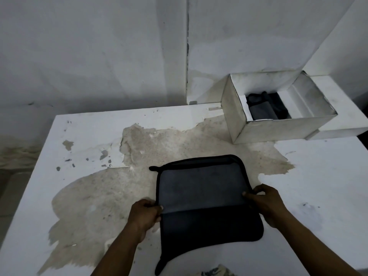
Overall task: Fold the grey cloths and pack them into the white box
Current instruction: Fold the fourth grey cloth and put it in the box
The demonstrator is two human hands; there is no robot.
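Note:
A grey cloth (203, 188) with a black border lies flat on the white table (318, 188), its near part in darker shadow. My left hand (144, 215) pinches the cloth's left edge about halfway along. My right hand (265, 203) pinches the right edge at the same level. The open white box (278, 128) stands at the back right of the table. Folded grey and dark cloths (264, 107) lie inside the box at its left end.
The table's white coating has peeled away in a large beige patch (159, 156) around the cloth. White walls stand close behind the table and the box. A patterned object (217, 271) shows at the bottom edge of the view.

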